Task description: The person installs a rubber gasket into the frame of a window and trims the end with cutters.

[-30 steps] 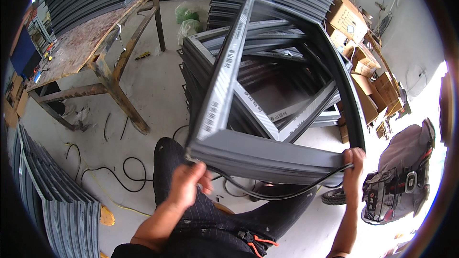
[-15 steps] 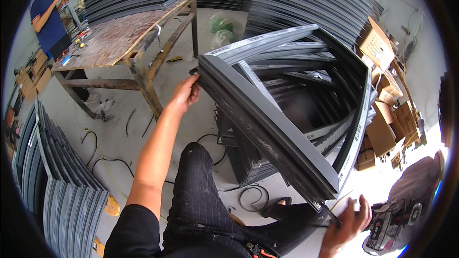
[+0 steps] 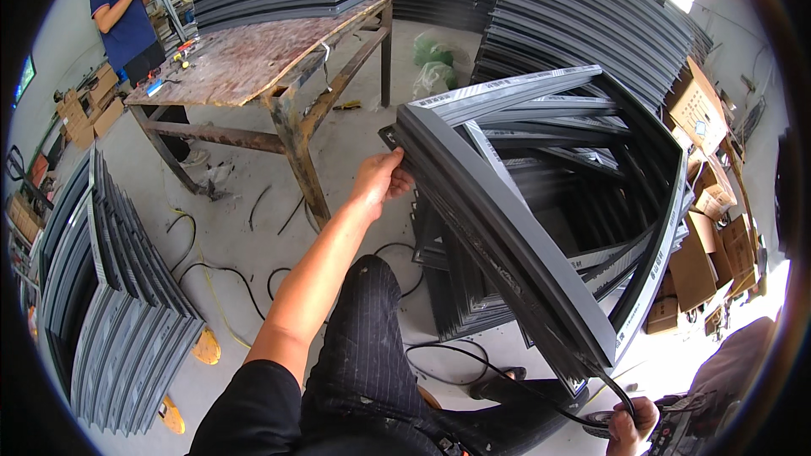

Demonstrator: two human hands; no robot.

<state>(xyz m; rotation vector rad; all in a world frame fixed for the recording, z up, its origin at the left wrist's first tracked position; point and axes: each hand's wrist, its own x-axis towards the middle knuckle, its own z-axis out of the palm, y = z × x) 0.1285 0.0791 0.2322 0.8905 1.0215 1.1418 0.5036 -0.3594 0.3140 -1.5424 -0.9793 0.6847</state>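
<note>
A dark grey metal frame (image 3: 515, 228), apparently for a window or door, lies tilted on top of a stack of similar frames. My left hand (image 3: 384, 179) is at its upper left corner, thumb pressed on the outer edge and fingers curled. Whether a strip end sits under that thumb is too small to tell. At lower right my right hand (image 3: 632, 429) is closed round a thin black rubber-like strip (image 3: 619, 390). This strip runs up to the frame's near lower corner, and a dark length trails from the hand toward the floor.
A worn wooden-topped workbench (image 3: 253, 59) with small tools stands at upper left, a person (image 3: 125, 17) beside it. More frames are piled at the left (image 3: 127, 329) and at the back (image 3: 583, 17). Cardboard boxes (image 3: 697, 262) line the right side. Black cord (image 3: 228, 274) lies on the floor.
The view has shifted, so the scene sits farther right and lower. My right hand has closed on the black strip, which now shows stretched between the hand and the frame's corner. My left hand stays at the upper corner.
</note>
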